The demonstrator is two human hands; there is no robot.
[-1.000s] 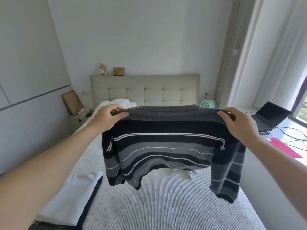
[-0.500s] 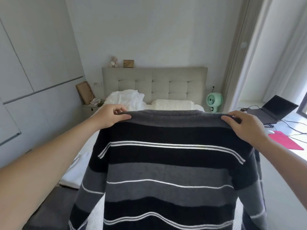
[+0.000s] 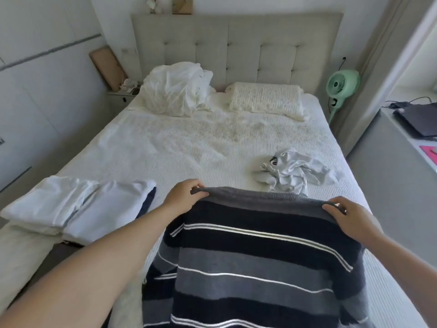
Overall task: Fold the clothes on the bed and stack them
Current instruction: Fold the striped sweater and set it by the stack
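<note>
The bed [image 3: 189,143] now fills the frame: the striped sweater [image 3: 255,261], held high a second ago, has come down low centre, left hand [image 3: 183,197] and right hand [image 3: 350,220] each pinching a shoulder, probably to lay it flat for folding.

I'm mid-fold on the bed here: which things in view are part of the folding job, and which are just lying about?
Part of the job:
- striped sweater, held by left hand and right hand
- folded white stack
- crumpled white garment
- bed

Lying about:
- pillow
- bunched white bedding
- green fan
- laptop
</note>
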